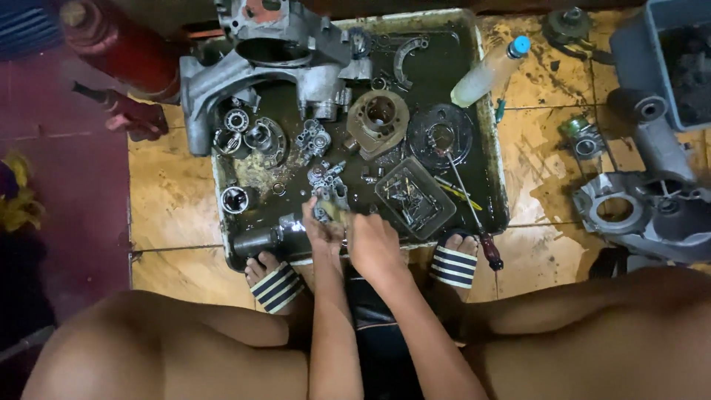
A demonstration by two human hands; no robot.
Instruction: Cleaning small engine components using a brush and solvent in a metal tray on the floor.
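I squat over a metal tray [492, 148] of dark oily liquid full of engine parts. My left hand [320, 235] grips a small grey metal part [326, 198], like a carburettor body, at the tray's near edge. My right hand [374, 244] holds a small brush [335, 212] against that part. A cylinder barrel [378, 115], a round black plate [441, 133] and a big grey engine casing [244, 81] lie farther back in the tray. A clear rectangular box of screws [415, 196] sits just right of my hands.
A screwdriver [474, 215] with a red-black handle leans over the tray's right edge. A plastic bottle [489, 70] with a blue cap lies at the far right corner. More engine casings [637, 215] and a grey bin [666, 59] sit on the right; a red cylinder [118, 44] stands at left.
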